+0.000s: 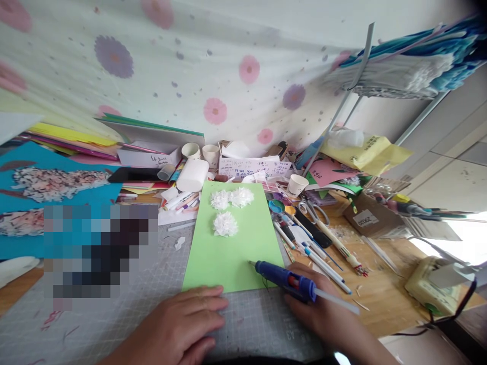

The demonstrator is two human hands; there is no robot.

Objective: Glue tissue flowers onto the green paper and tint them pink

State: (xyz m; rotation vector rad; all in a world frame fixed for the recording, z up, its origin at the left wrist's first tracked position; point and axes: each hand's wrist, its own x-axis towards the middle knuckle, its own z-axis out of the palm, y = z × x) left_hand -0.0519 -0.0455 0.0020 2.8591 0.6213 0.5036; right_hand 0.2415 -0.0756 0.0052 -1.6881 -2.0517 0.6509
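My right hand (pixel 321 304) is wrapped round a blue hot glue gun (pixel 285 279), whose nozzle points left over the lower right part of a light green sheet of paper (pixel 228 258). A translucent glue stick (pixel 337 300) pokes out of the gun's back end. My left hand (pixel 186 322) lies flat with fingers stretched, its fingertips by the sheet's bottom edge. Three white ruffled paper flowers sit on the upper half of the sheet: one at left (pixel 219 199), one at right (pixel 242 197) and one lower down (pixel 225 224).
Beneath the sheet is a grey cutting mat (pixel 152 284). Pens (pixel 327 268), scissors (pixel 314 210) and paint pots lie to the right. Paper cups (pixel 298 185) and a notebook stand behind. Blue artwork (pixel 87 195) is at left. A cream power socket block (pixel 433 286) sits far right.
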